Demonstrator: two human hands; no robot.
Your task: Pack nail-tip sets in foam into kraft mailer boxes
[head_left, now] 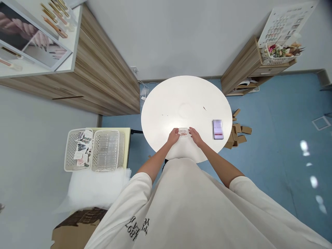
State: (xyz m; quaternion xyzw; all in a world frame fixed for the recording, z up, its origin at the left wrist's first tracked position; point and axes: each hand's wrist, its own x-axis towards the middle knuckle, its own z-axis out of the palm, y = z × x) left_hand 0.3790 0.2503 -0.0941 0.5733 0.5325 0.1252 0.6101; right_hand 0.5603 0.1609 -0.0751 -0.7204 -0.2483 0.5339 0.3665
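Centrally, slightly toward 6 o'clock on the white table [181,93], a small clear case [183,130] with reddish pieces [183,134] lies between the left hand [173,136] and right hand [195,135]. Fingertips flank its 9 and 3 o'clock edges; cannot tell whether either hand grips. Judged light, fairly stiff, slick; best held by those edges. Case print: illegible. Shirt [186,200]: partial lettering, apparently "1897", "EA B". Purple rectangle [218,129], between 3 and 4 o'clock: pixelated, unreadable.
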